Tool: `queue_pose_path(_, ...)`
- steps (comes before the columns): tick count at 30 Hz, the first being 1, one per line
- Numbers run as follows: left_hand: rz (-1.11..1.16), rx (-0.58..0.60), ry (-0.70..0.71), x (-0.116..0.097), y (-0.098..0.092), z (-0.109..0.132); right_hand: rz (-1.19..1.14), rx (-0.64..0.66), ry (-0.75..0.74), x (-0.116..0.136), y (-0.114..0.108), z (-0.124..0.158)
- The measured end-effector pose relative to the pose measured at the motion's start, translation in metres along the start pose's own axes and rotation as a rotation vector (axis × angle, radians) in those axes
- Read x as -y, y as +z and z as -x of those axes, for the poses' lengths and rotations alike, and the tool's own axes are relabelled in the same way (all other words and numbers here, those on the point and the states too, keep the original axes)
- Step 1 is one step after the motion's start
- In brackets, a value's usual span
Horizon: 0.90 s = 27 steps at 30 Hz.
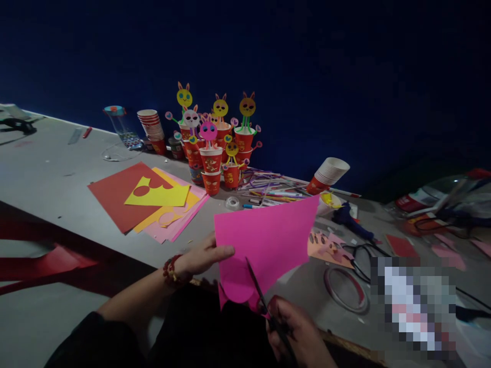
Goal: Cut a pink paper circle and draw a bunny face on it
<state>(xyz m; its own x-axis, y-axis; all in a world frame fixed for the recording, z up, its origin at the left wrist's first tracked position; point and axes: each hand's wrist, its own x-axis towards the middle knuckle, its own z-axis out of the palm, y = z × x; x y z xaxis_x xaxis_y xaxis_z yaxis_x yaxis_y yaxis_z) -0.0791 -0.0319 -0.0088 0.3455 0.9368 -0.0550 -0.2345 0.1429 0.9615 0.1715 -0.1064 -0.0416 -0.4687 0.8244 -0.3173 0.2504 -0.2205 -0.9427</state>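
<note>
A sheet of bright pink paper [264, 235] is held up over the table's front edge by my left hand [203, 256]. The thumb lies on the sheet's face and the other fingers are behind it. My right hand [293, 327] is closed around the handles of a pair of scissors [256, 278]. One dark blade lies across the front of the pink paper, pointing up and left, at the sheet's lower part. Curved cuts show along the lower edge, with a rounded piece hanging there. The second blade is hidden behind the paper.
Red paper cups with rabbit-faced figures [209, 131] stand at the back. Coloured sheets [115, 197] lie on the left, with a cup stack [150, 125] and bottle [123, 128] behind. Markers [268, 186], a tape roll [345, 289] and a blue glue gun [351, 220] lie right.
</note>
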Motion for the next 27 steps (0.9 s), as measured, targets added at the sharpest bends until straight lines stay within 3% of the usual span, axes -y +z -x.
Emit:
queue_pose_path(2, -0.125, 0.061, 0.158, 0.003, 0.002, 0.011, 0.035, -0.031, -0.027, -0.004, 0.000, 0.001)
queue_pose_path(5, -0.318, -0.019, 0.267, 0.007, 0.013, 0.030, 0.070, -0.065, -0.080, -0.009, 0.001, 0.003)
queue_pose_path(8, -0.389, -0.125, 0.241, 0.007, 0.028, 0.043, 0.031, -0.081, -0.091, -0.012, 0.004, 0.003)
queue_pose_path(12, -0.363, -0.160, 0.197, 0.006, 0.039, 0.044, -0.132, -0.063, -0.082, -0.005, 0.011, 0.004)
queue_pose_path(18, -0.106, -0.136, 0.109, -0.001, 0.044, 0.039, -0.343, 0.044, -0.052, 0.022, 0.019, 0.006)
queue_pose_path(27, -0.064, -0.073, 0.134, -0.013, 0.050, 0.045, -0.405, 0.034, -0.007, 0.036, 0.018, 0.016)
